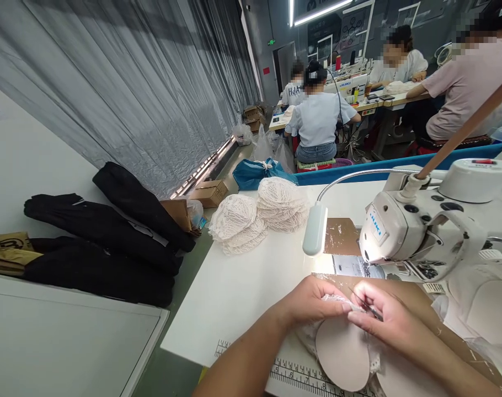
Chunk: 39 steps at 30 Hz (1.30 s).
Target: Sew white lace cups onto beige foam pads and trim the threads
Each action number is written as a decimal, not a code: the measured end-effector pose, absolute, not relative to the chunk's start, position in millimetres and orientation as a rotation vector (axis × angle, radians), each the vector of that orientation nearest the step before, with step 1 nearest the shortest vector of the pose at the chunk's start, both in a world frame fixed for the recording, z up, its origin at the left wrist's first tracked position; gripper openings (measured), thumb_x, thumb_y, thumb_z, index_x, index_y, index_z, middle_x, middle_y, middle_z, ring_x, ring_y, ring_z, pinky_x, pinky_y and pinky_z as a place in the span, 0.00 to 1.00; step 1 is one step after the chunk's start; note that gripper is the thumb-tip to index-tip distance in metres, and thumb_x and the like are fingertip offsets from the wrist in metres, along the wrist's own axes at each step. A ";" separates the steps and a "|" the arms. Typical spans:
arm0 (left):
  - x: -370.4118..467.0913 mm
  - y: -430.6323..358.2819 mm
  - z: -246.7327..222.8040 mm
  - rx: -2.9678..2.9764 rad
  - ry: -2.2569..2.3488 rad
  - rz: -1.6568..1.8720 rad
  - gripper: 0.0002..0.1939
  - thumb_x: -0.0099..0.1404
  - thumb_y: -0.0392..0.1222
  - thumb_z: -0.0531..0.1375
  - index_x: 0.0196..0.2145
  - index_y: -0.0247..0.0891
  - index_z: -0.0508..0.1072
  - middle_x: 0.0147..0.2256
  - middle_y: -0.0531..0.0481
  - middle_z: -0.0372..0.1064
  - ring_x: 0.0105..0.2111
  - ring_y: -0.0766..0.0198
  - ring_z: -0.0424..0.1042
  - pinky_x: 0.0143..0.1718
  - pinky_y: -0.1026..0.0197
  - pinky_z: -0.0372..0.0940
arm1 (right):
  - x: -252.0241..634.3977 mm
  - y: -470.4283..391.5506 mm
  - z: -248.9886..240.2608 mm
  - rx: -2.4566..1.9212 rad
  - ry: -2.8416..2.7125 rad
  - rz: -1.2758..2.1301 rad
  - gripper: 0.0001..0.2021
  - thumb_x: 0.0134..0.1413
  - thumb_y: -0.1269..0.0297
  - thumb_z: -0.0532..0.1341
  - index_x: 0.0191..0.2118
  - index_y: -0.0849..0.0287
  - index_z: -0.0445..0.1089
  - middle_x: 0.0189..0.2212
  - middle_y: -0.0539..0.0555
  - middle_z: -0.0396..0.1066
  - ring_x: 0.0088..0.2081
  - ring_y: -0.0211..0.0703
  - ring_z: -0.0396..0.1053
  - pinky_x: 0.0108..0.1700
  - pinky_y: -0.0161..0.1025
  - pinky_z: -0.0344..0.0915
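My left hand [315, 300] is closed, pinching the lacy white edge of a bra piece [342, 355] with a smooth beige cup. The cup hangs below my fingers, over the ruler markings at the table's front edge. My right hand [383, 314] is closed beside it, its thumb and fingers meeting the same edge. A thin dark metal tool [375, 313], perhaps tweezers or snips, lies within the right fingers; its exact kind is unclear. Just beyond my hands stands a white sewing machine [394, 220] with its lamp [315, 230] lit.
Stacks of white lace cups [281, 201] rest on the white table [201, 314] at the far left. More beige cups [493, 311] lie at the right. Brown board [416, 292] covers part of the tabletop. Several people work at machines behind a blue cloth barrier [358, 171].
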State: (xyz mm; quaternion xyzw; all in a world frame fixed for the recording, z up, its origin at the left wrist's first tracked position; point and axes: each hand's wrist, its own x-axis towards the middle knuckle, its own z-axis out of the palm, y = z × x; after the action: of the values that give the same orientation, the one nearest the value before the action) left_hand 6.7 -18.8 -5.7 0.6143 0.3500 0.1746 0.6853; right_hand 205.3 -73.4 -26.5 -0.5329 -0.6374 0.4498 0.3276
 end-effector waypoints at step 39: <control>56.6 23.1 -6.0 2.821 0.664 0.099 0.30 0.60 0.45 0.56 0.58 0.30 0.66 0.58 0.39 0.65 0.57 0.47 0.62 0.58 0.49 0.59 | 250.4 -74.6 -36.4 -1.821 -2.203 0.547 0.23 0.54 0.71 0.50 0.55 0.51 0.67 0.43 0.56 0.76 0.40 0.53 0.74 0.34 0.43 0.68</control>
State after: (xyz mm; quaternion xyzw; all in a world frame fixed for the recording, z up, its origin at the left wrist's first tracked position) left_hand 56.6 23.1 -6.0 0.9658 0.2272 0.0339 0.1206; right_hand 250.4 -74.6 -36.4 -0.6216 -0.7519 0.1869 0.1157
